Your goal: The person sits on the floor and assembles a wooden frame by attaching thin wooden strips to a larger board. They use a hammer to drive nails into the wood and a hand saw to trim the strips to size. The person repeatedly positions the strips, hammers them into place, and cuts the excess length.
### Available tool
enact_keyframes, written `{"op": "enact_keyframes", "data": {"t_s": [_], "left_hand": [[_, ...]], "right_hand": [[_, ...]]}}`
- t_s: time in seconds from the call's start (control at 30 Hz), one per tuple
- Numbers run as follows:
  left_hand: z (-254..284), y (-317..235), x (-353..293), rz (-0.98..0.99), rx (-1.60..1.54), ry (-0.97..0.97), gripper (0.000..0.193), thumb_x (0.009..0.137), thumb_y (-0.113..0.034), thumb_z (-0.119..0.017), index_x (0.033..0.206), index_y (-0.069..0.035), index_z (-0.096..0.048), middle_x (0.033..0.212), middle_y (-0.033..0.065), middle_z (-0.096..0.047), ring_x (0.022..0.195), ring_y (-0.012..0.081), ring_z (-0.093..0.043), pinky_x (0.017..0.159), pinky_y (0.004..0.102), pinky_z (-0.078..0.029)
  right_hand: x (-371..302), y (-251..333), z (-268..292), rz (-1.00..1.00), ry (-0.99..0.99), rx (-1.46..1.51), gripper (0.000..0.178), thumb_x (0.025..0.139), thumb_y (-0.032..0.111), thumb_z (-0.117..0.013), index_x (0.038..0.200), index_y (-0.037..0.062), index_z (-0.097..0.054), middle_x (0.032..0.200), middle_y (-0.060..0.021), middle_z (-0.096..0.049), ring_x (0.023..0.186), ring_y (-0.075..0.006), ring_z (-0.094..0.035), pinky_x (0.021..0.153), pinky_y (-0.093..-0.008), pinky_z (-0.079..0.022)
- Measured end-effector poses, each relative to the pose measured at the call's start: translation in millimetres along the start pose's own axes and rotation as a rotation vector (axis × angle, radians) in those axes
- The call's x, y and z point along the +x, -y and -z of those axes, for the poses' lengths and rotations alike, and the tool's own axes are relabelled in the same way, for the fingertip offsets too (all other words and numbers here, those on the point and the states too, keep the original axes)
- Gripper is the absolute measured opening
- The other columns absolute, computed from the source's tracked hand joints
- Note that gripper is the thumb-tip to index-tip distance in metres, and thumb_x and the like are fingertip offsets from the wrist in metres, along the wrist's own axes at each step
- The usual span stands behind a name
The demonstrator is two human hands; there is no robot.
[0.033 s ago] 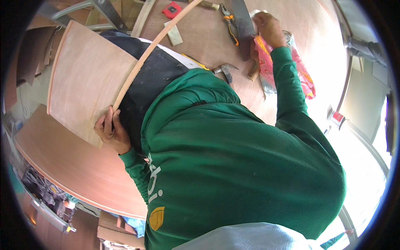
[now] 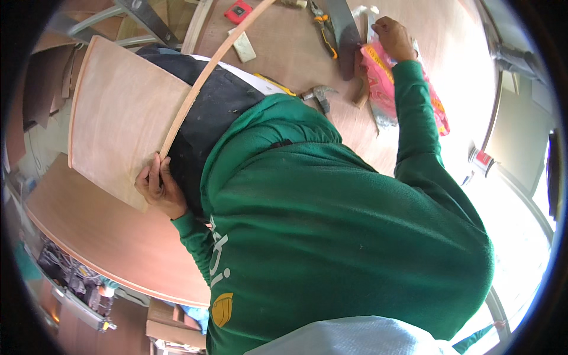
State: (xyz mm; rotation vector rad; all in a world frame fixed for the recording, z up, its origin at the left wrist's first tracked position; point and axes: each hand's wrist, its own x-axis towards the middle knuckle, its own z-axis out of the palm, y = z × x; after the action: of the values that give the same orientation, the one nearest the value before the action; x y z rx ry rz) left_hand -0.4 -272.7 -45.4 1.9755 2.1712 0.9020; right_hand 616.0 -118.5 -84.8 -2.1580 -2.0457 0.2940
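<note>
Left hand (image 2: pixel 157 189): fingers curled closed round the lower corner of a pale plywood panel (image 2: pixel 121 115), thumb side pressed to its edge. The panel is held tilted up on edge against the body, its thin curved rim running up to the top of the view. Below it a reddish-brown rounded tabletop (image 2: pixel 100 236) is seen.

Right hand (image 2: pixel 393 36): arm in a green sleeve (image 2: pixel 414 112) is stretched out across a wooden work surface (image 2: pixel 296 65). Fingers are bent down onto the top of a pink plastic bag (image 2: pixel 384 83); whether the bag is pinched or only touched cannot be told.

Near the bag: a hammer (image 2: pixel 319 94) is lying just left of it, with orange-handled pliers (image 2: pixel 322 29) and a dark flat blade (image 2: pixel 346 41) farther up. A small pale block (image 2: pixel 244 46) and a red tool (image 2: pixel 238 10) are placed toward the top edge, well apart from both hands.
</note>
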Motion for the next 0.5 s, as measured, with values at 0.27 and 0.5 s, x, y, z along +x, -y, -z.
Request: {"op": "enact_keyframes", "data": {"t_s": [0.27,0.5], "left_hand": [[-5,7,2,-0.041,0.018,0.054,0.031,0.091,-0.010,-0.084,0.122,-0.007,-0.080,0.109,0.0025,-0.054,0.102,0.0179,-0.057,0.083,0.0326,-0.055],[-6,10,2,0.025,0.002,0.050,0.031,0.091,-0.013,-0.084,0.122,-0.007,-0.080,0.109,0.0072,-0.060,0.101,0.0228,-0.060,0.085,0.0355,-0.054]], "right_hand": [[-69,47,-19,0.188,0.107,0.030,0.023,0.091,0.016,-0.069,0.112,0.0065,-0.074,0.116,-0.0148,-0.070,0.116,-0.0369,-0.063,0.100,-0.0468,-0.053],[-95,112,-53,0.230,0.185,0.179,0.039,0.091,0.014,-0.073,0.127,0.0040,-0.064,0.117,-0.0171,-0.065,0.111,-0.0400,-0.063,0.100,-0.0475,-0.053]]}}
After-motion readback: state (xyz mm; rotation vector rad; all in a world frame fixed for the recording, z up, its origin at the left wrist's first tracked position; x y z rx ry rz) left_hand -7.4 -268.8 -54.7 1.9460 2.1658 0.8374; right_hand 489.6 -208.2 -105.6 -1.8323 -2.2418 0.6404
